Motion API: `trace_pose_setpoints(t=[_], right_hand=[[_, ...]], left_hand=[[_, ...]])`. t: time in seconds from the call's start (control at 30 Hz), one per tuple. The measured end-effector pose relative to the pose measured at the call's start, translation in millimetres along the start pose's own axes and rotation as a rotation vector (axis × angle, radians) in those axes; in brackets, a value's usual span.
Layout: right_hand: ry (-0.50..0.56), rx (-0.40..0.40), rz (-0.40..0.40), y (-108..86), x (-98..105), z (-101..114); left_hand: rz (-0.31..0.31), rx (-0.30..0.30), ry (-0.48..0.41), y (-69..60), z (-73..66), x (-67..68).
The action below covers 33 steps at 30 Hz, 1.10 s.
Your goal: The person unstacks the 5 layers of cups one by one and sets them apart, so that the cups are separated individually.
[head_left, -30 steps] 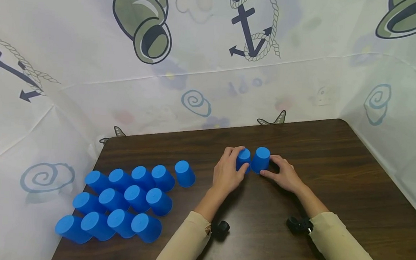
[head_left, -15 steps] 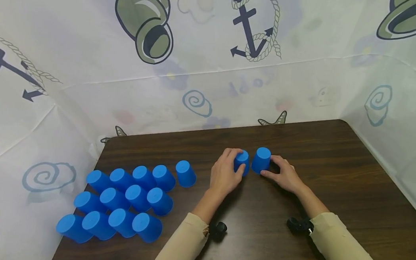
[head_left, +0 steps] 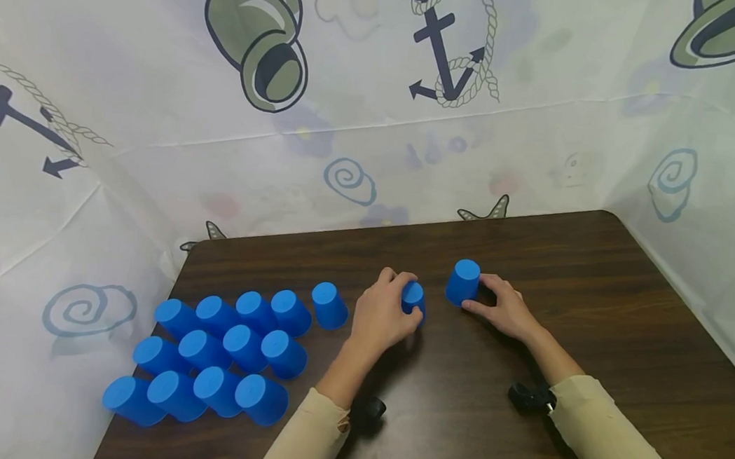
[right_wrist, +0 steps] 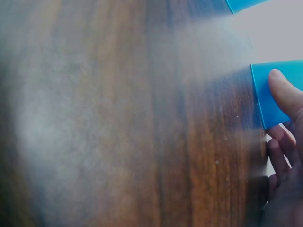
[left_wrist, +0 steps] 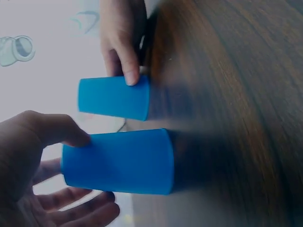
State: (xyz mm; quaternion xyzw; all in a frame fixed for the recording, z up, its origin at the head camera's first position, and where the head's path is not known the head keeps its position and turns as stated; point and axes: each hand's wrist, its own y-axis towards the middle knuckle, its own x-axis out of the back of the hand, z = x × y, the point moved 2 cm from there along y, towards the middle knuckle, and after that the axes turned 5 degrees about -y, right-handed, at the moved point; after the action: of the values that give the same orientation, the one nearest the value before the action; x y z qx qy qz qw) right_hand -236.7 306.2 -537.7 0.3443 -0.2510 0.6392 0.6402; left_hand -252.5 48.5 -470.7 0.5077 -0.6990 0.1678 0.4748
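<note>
My left hand [head_left: 381,314] grips an upside-down blue plastic cup [head_left: 413,301] between thumb and fingers. In the left wrist view the thumb lies across this cup [left_wrist: 123,163] near its narrow base, with the fingers on the other side. My right hand [head_left: 506,309] holds a second upside-down blue cup [head_left: 463,283], which stands on the table to the right. The right wrist view has the thumb pressed on the side of that cup [right_wrist: 262,94], close to its rim. A gap separates the two cups.
To the left on the dark wooden table [head_left: 444,417], several upside-down blue cups [head_left: 202,349] stand in three rows. One more blue cup [head_left: 330,306] ends the back row, nearest the left hand. A printed cloth [head_left: 410,155] rises behind the table's back edge.
My left hand has drawn its cup leftward and toward me, widening the gap from the other cup. The right hand and its cup have stayed in place.
</note>
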Motion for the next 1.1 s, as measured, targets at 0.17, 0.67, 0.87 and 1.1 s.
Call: trace_pose_setpoints(t=[0.17,0.67,0.87,1.1], right_hand=[[0.005,0.011,0.006,-1.0,1,1],[-0.004,0.000,0.023,-2.2,1,3],[-0.004,0.003,0.025,-2.2,0,2],[-0.006,-0.001,0.021,-2.0,0,2]], left_hand=[[0.001,0.042,0.057,-19.4,1.9,21.0],[0.050,0.182,0.197,-60.2,22.5,87.1],[0.066,0.198,0.201,-67.6,32.8,96.1],[0.062,0.215,0.217,-72.0,39.2,102.3]])
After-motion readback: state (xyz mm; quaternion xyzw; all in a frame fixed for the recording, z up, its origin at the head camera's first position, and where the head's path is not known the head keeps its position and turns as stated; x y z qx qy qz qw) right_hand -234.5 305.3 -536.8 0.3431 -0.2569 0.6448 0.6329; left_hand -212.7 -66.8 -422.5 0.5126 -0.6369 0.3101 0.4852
